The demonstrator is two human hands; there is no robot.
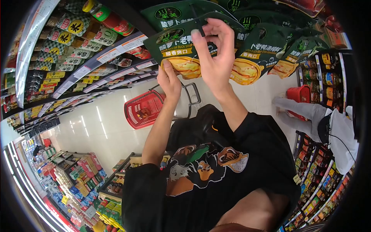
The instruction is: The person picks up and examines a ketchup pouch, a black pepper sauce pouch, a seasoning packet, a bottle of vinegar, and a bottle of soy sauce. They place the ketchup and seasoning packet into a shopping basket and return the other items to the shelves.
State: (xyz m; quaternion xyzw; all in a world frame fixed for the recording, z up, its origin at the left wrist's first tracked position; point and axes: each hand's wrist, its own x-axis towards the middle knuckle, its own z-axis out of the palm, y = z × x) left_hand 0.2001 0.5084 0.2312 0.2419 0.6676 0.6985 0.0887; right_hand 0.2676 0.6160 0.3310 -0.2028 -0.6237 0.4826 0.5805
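Note:
A green soup-base packet with a yellow picture hangs at the front of a row of like packets. My left hand grips its lower edge from below. My right hand is raised over the packet's face, and its fingers pinch the top by the black hanging hook. Both bare forearms come up out of my black printed T-shirt.
A red shopping basket with a grey handle stands on the pale floor below my hands. Shelves of sauce packets run on the left. At the right a person in light clothes bends by a second red basket and shelves of jars.

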